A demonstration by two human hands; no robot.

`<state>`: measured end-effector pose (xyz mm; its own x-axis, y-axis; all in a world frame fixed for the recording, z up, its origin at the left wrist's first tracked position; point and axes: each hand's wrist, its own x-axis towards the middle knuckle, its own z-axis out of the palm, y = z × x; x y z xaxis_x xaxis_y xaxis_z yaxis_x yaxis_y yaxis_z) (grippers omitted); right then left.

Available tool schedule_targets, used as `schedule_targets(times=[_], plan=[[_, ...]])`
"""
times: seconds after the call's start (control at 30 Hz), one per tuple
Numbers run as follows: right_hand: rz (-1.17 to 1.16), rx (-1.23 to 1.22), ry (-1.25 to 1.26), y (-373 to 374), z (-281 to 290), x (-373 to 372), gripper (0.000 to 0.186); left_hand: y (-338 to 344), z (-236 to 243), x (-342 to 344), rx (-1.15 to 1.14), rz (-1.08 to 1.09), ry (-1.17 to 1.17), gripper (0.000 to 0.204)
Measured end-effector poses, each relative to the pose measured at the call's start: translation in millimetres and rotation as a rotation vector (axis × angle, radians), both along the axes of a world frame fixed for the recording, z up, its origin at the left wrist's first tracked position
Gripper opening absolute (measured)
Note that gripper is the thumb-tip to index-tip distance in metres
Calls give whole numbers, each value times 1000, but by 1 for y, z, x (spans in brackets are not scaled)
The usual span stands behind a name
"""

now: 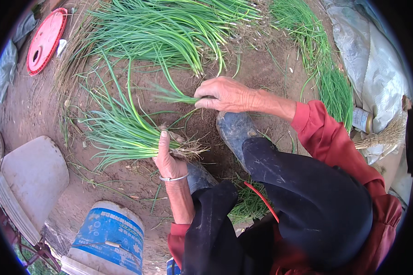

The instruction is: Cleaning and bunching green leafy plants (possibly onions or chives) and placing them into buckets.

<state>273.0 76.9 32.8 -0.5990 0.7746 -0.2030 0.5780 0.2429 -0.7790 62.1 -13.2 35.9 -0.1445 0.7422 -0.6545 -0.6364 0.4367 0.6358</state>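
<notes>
My left hand [168,156] is closed round a thick bunch of green onions [119,137], its thumb over the stalks. The pale roots [190,149] stick out on the right of the hand, and the green leaves fan out to the left. Above my right boot's toe, my right hand [227,94] pinches a small tuft of thin green blades [172,95] between thumb and fingers. The tuft points left, apart from the bunch. A large pile of green onions [156,30] lies on the soil beyond both hands.
More thin greens [314,50] lie in a strip at the right, beside pale plastic sheeting [353,41], a can [361,120] and a straw broom [385,133]. At left are a red lid [47,40], a white bucket [34,176] and a blue-and-white bucket [108,236]. My boots [236,133] stand close by.
</notes>
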Motion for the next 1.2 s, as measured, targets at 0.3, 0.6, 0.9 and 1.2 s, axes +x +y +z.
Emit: schedule_targets(times=[0.3, 0.6, 0.9, 1.2], plan=[[-693, -52, -5, 38, -37, -1, 31, 0, 0, -13, 125, 86, 32, 30], [-624, -485, 519, 36, -4, 16, 24, 0, 3, -14, 105, 50, 6, 34], [-184, 184, 260, -41, 19, -58, 19, 3, -7, 8, 148, -99, -74, 41], [-547, 186, -98, 15, -22, -20, 26, 4, -1, 6, 19, -100, -30, 25]])
